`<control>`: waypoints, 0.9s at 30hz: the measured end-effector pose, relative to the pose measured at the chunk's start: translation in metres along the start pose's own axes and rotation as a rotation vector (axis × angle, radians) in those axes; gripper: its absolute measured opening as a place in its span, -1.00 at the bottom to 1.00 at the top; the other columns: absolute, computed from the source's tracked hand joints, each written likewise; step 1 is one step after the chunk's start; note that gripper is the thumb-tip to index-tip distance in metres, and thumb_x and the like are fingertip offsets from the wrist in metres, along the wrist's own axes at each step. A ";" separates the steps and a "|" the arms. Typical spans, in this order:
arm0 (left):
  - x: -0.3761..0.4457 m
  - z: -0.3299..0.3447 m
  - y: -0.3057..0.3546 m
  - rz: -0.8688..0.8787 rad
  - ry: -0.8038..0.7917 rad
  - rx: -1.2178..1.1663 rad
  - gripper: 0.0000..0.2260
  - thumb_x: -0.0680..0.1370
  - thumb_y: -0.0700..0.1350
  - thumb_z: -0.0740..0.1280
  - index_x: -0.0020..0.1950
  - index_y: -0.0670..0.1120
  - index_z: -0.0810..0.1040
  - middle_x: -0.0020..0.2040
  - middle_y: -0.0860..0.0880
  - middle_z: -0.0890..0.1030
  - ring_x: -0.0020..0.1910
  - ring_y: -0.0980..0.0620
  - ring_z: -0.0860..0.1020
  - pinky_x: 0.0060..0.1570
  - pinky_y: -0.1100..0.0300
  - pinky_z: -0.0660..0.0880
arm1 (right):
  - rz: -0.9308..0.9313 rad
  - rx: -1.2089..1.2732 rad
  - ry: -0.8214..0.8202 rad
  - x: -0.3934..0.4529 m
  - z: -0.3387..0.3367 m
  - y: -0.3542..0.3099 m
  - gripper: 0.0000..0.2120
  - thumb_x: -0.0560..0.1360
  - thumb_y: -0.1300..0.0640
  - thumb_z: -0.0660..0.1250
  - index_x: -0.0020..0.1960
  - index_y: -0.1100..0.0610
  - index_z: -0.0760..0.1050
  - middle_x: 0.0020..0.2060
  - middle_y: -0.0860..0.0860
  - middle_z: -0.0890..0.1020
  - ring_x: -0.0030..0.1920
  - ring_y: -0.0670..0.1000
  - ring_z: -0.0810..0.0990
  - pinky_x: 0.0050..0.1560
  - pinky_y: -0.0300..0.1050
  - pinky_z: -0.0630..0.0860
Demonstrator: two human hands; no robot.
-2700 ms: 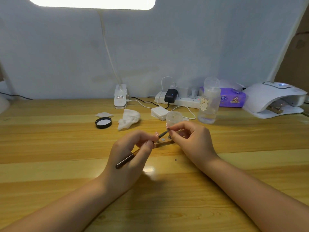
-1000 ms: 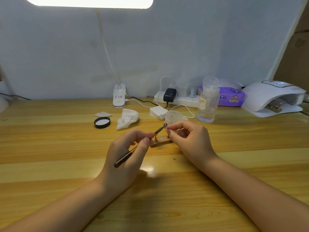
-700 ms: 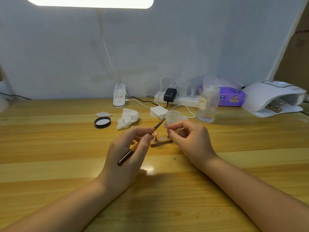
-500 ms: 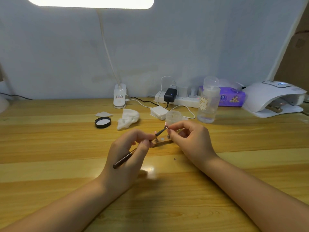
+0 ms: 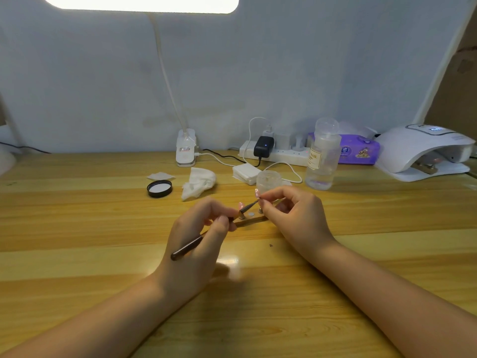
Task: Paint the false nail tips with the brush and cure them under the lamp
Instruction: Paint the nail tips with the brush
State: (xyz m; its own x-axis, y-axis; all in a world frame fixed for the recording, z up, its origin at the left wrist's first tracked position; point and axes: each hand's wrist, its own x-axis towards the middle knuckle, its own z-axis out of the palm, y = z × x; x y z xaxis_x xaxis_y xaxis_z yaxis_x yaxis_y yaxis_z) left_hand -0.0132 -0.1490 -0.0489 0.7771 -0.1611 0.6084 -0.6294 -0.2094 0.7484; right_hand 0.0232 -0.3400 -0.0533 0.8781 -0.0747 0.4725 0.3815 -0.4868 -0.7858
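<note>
My left hand [image 5: 198, 236] grips a thin dark brush [image 5: 187, 250] like a pen, its tip pointing up and right. The tip touches a small pink nail tip [image 5: 256, 193] that my right hand [image 5: 294, 215] pinches between thumb and forefinger. Below them lies a small wooden holder strip [image 5: 249, 221] with a second pink nail tip [image 5: 241, 205] standing on a peg. The white curing lamp [image 5: 423, 151] sits at the far right of the table, with another wooden holder inside its opening.
A small open gel jar [image 5: 268, 179] stands just behind my right hand, its black lid [image 5: 159, 188] to the left. A crumpled tissue [image 5: 198, 184], cotton pads [image 5: 245, 173], a clear liquid bottle [image 5: 322, 156], a power strip [image 5: 273, 151], purple wipes and a desk lamp base line the back.
The brush tip lifted briefly away from the pinched nail tip, then came back onto it. Both hands stay in the same spot above the holder.
</note>
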 end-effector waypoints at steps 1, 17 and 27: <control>0.000 0.000 0.000 0.003 0.015 -0.001 -0.82 0.49 0.03 0.20 -0.07 0.07 0.58 -0.18 0.09 0.65 -0.13 0.13 0.59 -0.12 0.38 0.43 | -0.005 -0.003 -0.002 0.000 0.000 0.000 -0.94 0.46 0.12 0.44 -0.09 -0.03 0.64 -0.32 -0.02 0.64 -0.39 -0.17 0.46 -0.37 -0.35 0.39; 0.001 0.000 0.000 -0.014 0.039 0.038 -0.78 0.51 0.06 0.19 0.00 0.06 0.59 -0.13 0.11 0.65 -0.05 0.09 0.60 -0.09 0.37 0.43 | -0.011 -0.006 -0.004 0.000 0.000 0.000 -0.93 0.45 0.12 0.45 -0.11 -0.04 0.64 -0.28 -0.10 0.64 -0.37 -0.16 0.48 -0.34 -0.35 0.41; 0.000 -0.002 -0.001 -0.012 0.003 0.034 -0.80 0.46 0.05 0.20 -0.08 0.06 0.60 -0.20 0.14 0.65 -0.12 0.14 0.58 -0.08 0.32 0.41 | -0.014 -0.042 -0.002 0.000 0.000 0.001 -0.95 0.44 0.12 0.46 -0.11 -0.02 0.65 -0.32 -0.10 0.62 -0.38 -0.17 0.46 -0.36 -0.36 0.38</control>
State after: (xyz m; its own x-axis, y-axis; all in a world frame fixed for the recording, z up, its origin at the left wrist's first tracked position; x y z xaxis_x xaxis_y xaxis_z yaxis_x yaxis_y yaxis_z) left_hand -0.0124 -0.1469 -0.0495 0.7842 -0.1552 0.6007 -0.6197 -0.2436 0.7461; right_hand 0.0237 -0.3401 -0.0541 0.8733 -0.0659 0.4826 0.3813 -0.5240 -0.7616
